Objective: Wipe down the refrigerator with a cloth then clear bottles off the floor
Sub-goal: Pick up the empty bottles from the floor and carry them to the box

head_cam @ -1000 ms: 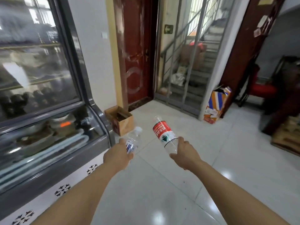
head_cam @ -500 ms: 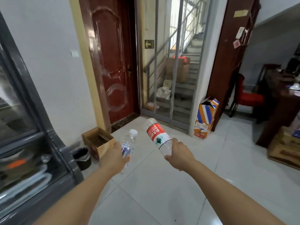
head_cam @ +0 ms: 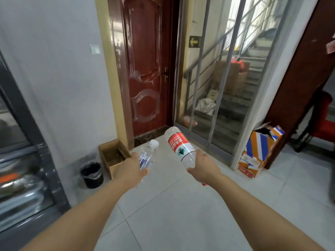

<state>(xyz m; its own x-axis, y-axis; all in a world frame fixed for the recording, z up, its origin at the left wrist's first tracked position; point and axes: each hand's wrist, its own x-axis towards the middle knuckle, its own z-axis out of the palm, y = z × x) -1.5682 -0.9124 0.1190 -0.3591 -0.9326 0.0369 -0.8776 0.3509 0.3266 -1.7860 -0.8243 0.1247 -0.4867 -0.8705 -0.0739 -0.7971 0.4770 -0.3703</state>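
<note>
My left hand [head_cam: 129, 170] grips a small clear bottle [head_cam: 147, 155] with a white cap and a blue-and-white label, tilted up to the right. My right hand [head_cam: 204, 164] grips a larger clear bottle [head_cam: 179, 144] with a red label near its neck end, its base pointing up and away; a bit of red shows under my wrist. Both bottles are held out over the tiled floor. The refrigerator [head_cam: 23, 178], grey-framed with glass fronts, fills the left edge. No cloth is in sight.
A small black bin [head_cam: 92, 174] with a liner stands by the wall, an open brown cardboard box [head_cam: 113, 156] beside it. A dark red door [head_cam: 145, 69] lies ahead, a glass partition and stairs to its right. A striped carton [head_cam: 260, 149] leans at the right.
The view has swung right and forward: the refrigerator slid to the left edge, the black bin came into sight, and the door and box drew nearer. Both hands keep their bottles.
</note>
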